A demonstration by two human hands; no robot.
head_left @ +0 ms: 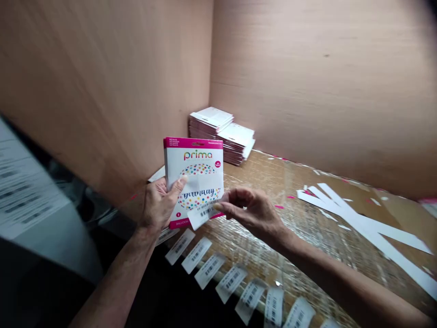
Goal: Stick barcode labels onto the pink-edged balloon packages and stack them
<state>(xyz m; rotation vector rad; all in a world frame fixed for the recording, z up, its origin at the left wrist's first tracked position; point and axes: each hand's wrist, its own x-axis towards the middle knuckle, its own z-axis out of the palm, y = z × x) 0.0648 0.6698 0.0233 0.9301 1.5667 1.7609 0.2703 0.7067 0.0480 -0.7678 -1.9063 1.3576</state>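
Observation:
My left hand point(159, 202) grips a stack of flat balloon packets point(201, 157) by the left edge, thumb on the front. The front packet is white with pink bands, the word "prima" and a dotted birthday balloon picture. Between the thumb and fingers of my right hand point(251, 209) is a barcode label point(202, 216), held over the lower right of the front packet; whether it touches the packet I cannot tell. Several more barcode labels point(231, 282) hang in a row along the table's front edge, below both hands.
Two stacks of packets point(235, 136) stand in the corner against wooden panels point(307, 82). White paper strips point(362, 223) and pink and white scraps lie on the tape-covered cardboard surface point(273, 241). A printed sheet point(17, 182) is at the far left.

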